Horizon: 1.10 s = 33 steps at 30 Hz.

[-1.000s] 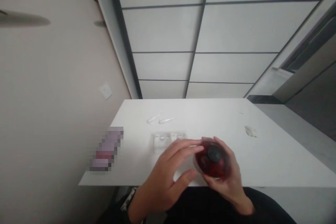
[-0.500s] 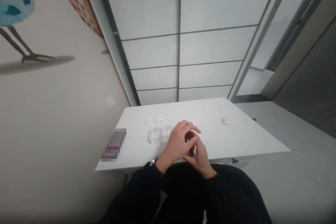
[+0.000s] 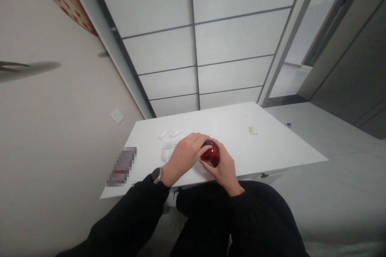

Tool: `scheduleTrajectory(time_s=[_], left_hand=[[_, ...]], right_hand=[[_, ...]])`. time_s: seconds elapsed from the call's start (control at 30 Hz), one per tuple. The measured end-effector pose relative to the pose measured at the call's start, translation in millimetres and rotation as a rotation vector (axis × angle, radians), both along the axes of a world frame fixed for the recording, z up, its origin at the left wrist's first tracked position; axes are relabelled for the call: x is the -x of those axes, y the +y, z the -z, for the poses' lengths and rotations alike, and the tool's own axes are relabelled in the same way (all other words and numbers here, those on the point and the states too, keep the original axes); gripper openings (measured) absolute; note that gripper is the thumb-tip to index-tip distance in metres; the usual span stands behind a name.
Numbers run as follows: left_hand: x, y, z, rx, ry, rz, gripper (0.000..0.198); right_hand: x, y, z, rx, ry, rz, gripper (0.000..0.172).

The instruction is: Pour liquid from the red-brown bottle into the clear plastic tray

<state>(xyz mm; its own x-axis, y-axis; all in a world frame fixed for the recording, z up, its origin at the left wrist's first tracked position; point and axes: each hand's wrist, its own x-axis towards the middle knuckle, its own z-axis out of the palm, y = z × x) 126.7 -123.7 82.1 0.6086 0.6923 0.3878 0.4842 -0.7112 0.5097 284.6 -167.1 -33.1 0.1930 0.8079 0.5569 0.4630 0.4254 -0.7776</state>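
Observation:
Between my two hands is a shiny, rounded, translucent red object [image 3: 213,156], held over the near part of the white table. My left hand [image 3: 184,151] curls over its left and upper side, with the thumb across its front. From the right, my right hand [image 3: 225,168] wraps around it, thumb underneath. The fingers cover much of it, so its exact kind cannot be made out. A clear box-like container [image 3: 167,153] stands just beyond my left hand and is partly hidden by it.
Two slim clear pieces [image 3: 176,133] lie behind the container. A small crumpled whitish piece [image 3: 253,130] rests on the right of the table [image 3: 229,118]. A blurred-out flat object [image 3: 122,167] lies at the left edge. Cabinet panels and a wall stand behind and to the left.
The view has shifted, and the table sits slightly left and higher. My hands have opened around the red object, so more of it shows. My left hand covers more of the clear container.

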Motion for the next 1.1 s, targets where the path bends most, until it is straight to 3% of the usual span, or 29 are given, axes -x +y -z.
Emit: scheduleTrajectory(time_s=[0.13,0.27,0.37,0.5,0.6,0.73,0.93,1.1], left_hand=[[-2,34,-11.4,-0.012,0.089,-0.012,0.021],[7,104,-19.4,0.058,0.151,0.006,0.017],[10,159,-6.1,0.161,0.224,0.042,0.016],[-1,207,31.0,0.273,0.299,0.127,0.019],[-13,224,56.1,0.33,0.333,0.203,0.019],[-21,236,75.3,0.39,0.333,0.295,0.014],[-15,248,87.4,0.424,0.311,0.342,0.02],[-9,251,91.6,0.415,0.298,0.332,0.028]], right_hand=[[-3,7,8.6,0.024,0.032,0.086,0.072],[-7,18,16.7,0.062,0.075,0.153,0.076],[-9,26,19.3,0.095,0.112,0.175,0.076],[-10,34,20.8,0.125,0.119,0.192,0.076],[-11,37,20.7,0.141,0.103,0.18,0.076],[-10,41,20.5,0.156,0.069,0.151,0.077],[-11,43,27.1,0.202,0.064,0.16,0.08],[-19,36,30.9,0.207,0.185,0.066,0.109]])
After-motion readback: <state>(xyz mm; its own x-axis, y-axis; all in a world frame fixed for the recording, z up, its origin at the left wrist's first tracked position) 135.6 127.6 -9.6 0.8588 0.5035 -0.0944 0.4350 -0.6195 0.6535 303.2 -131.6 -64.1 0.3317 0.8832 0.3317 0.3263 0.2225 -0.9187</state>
